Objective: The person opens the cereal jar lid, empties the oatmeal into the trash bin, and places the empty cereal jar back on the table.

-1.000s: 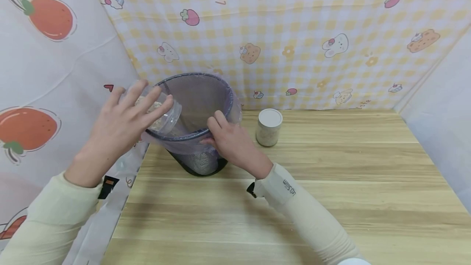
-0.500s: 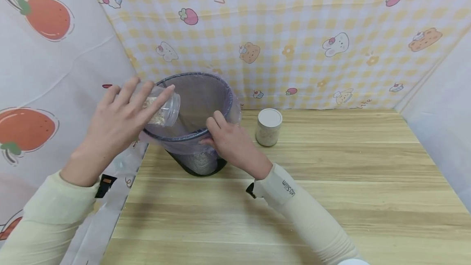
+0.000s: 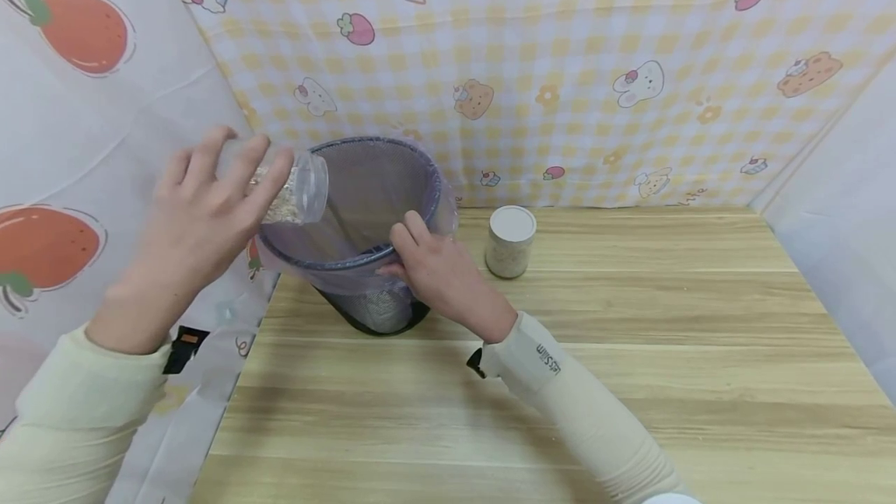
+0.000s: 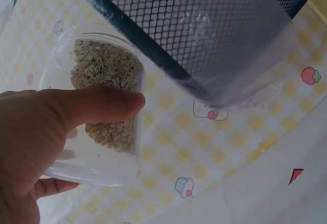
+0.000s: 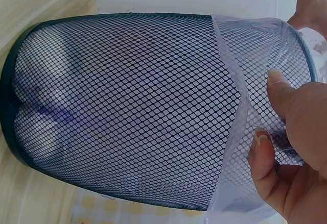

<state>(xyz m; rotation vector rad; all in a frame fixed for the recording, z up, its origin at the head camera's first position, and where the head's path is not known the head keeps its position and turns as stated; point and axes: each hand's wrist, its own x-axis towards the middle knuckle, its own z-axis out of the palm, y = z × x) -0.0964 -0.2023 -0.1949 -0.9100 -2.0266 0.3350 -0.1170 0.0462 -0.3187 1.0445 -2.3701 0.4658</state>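
Observation:
My left hand [image 3: 210, 204] grips a clear jar [image 3: 313, 187] tilted onto its side, its mouth facing right at the left rim of a mesh trash bin [image 3: 392, 303]. Rolled oats [image 4: 110, 73] lie along the jar's lower side, with my thumb across them in the left wrist view. A thin purple plastic bag [image 5: 232, 106] lines the bin and folds down over its rim. At the near right of that rim, my right hand [image 3: 441, 271] holds on, fingers hooked over the edge and thumb outside against the bag.
A second jar [image 3: 511, 243] with a white lid stands right of the bin on the wooden table [image 3: 560, 379]. A checked cloth [image 3: 532, 45] hangs behind, and a white fruit-print cloth [image 3: 140, 115] hangs at the left.
My left hand has moved up and left with the jar, drawing its mouth back toward the bin's left rim. My right hand stays on the rim.

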